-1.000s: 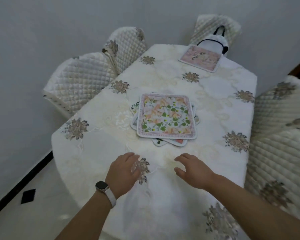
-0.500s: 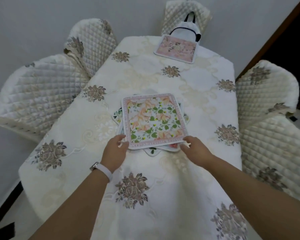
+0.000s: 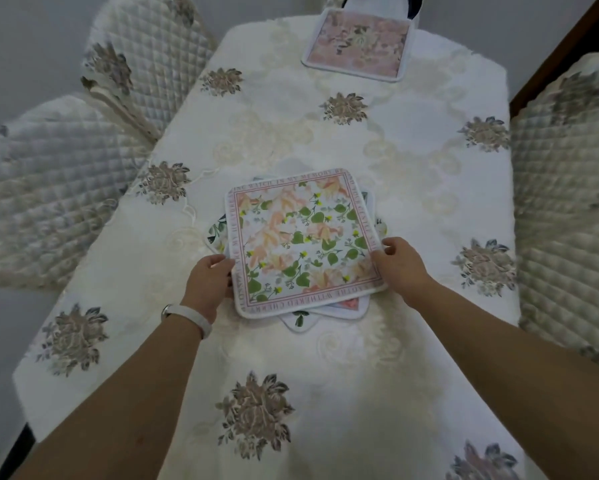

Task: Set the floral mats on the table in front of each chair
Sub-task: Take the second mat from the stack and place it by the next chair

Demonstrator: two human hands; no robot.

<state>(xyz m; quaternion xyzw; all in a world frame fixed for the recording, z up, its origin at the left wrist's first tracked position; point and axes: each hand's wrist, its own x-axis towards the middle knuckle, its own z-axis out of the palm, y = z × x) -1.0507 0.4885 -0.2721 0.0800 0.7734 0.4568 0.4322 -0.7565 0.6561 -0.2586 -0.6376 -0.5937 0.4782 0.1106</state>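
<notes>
Two-handed pinch on top mat: left hand gripping its left rim, right hand its right rim. Sits askew on stack at table centre. Risk: lower mats dragging along or skewing if pulled sideways instead of lifted.

Soft, even, dim light (wide-angle bending, slight blur)

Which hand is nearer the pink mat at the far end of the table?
Right. The right hand grips the right edge of the top floral mat, almost in line with the pink mat; the left hand holds the left edge, farther aside.
</notes>
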